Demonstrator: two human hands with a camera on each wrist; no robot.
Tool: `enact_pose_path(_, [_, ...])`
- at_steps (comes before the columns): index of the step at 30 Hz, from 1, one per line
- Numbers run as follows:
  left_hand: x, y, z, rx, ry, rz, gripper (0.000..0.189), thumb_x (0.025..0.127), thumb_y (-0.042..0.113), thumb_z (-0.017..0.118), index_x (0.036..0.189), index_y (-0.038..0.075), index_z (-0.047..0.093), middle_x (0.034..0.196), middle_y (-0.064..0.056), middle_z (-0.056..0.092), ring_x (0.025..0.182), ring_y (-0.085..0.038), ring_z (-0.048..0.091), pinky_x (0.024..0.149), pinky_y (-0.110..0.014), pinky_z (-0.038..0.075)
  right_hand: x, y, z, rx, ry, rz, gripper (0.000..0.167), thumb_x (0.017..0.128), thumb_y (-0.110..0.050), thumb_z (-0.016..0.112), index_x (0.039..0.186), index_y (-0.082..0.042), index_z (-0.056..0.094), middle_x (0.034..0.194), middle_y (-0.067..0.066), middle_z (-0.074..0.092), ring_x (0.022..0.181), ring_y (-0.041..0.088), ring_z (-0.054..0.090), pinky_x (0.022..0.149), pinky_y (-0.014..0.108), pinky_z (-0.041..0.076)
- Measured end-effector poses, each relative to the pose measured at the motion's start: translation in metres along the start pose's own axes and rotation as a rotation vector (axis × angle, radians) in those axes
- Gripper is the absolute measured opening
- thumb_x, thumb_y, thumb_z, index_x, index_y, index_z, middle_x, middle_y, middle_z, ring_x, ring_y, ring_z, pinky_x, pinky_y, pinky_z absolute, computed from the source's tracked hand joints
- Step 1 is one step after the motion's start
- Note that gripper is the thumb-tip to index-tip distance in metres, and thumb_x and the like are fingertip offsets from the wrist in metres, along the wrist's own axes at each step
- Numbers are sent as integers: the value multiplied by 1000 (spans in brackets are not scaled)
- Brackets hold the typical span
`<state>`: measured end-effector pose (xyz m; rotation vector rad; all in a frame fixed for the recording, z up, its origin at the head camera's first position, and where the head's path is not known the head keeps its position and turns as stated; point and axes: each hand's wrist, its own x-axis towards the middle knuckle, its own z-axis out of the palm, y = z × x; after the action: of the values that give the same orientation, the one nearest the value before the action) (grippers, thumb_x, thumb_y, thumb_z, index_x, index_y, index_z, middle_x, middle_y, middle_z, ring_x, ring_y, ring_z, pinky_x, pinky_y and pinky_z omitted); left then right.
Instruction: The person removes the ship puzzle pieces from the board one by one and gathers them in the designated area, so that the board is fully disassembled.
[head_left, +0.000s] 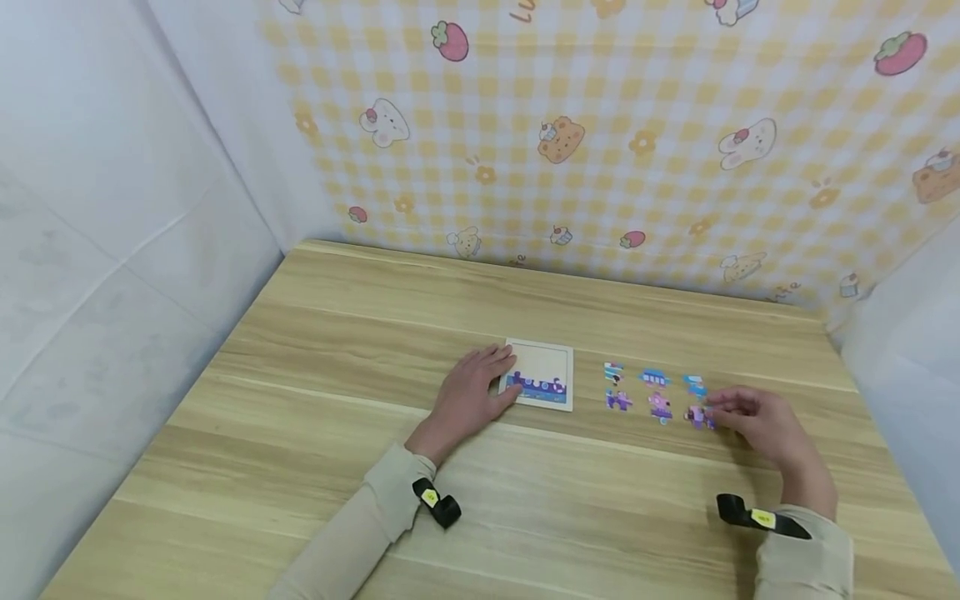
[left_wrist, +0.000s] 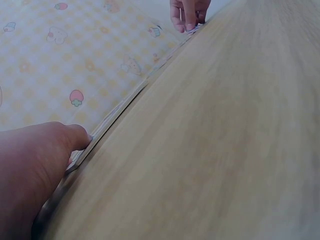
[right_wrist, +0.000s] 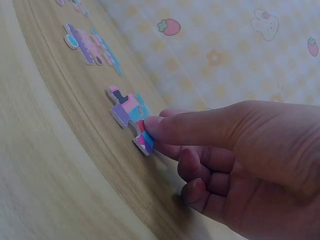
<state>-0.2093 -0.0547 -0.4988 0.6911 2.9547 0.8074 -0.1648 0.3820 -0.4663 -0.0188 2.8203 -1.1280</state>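
My left hand (head_left: 470, 394) rests at the left side of a square white puzzle board (head_left: 569, 379), fingers near its upper left corner and thumb over its lower left edge. Purple and blue pieces fill the bottom strip of the board; above them the backing is bare. Off to the right, my right hand (head_left: 765, 421) pinches a purple, pink and blue puzzle piece (right_wrist: 127, 110) at its edge between thumb and index finger. In the right wrist view the other fingers curl below the thumb. This piece is the lower right one of the loose group.
Several other loose pieces lie in two rows between the board and my right hand, among them a pink and purple piece (head_left: 660, 406) and a blue one (head_left: 654, 377). A checked cloth (head_left: 600, 200) hangs along the back edge of the wooden table (head_left: 360, 325).
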Motion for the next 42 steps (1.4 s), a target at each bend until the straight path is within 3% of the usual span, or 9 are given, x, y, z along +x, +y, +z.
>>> enact_pose_path(9, [1,2,-8,-6,9,9,58,103,46,59,148,10,57,160,-1,44,153,-24,34,129,-40,17,2,-8,-2,-31,21,-22,16,95,-7,75,104,6,74,92,9,74,75,0,59,65,15,49])
enact_pose_path(16, [1,2,-10,-4,12,8,58,103,46,59,148,10,57,160,-1,45,153,-24,33,129,-40,16,2,-13,-3,-59,10,22,16,96,-9,75,103,5,75,99,14,75,78,-1,60,69,11,45])
enact_pose_path(23, [-3,-3,-9,-20,25,7,59,102,47,60,148,10,57,159,-1,46,152,-23,34,129,-38,17,-2,-18,-4,-50,14,-14,14,100,-10,70,104,2,73,98,13,75,79,2,61,68,16,48])
enact_pose_path(30, [-3,-5,-11,-9,27,12,60,102,48,60,148,10,57,159,-1,47,152,-23,35,129,-38,18,-6,-29,-7,-24,94,-25,20,102,-17,68,107,2,71,99,12,71,78,3,58,63,20,50])
enact_pose_path(34, [-4,-3,-11,-5,13,2,60,102,49,60,148,10,57,159,-1,47,152,-24,35,129,-39,19,-4,-43,2,-16,109,-77,16,100,-14,69,105,1,72,95,14,72,75,6,61,59,21,51])
enact_pose_path(42, [-6,2,-1,-12,26,16,59,102,48,60,146,9,59,157,-2,49,150,-25,38,128,-41,21,23,-89,44,73,25,-146,11,100,-10,69,105,0,71,89,14,70,70,18,59,55,26,49])
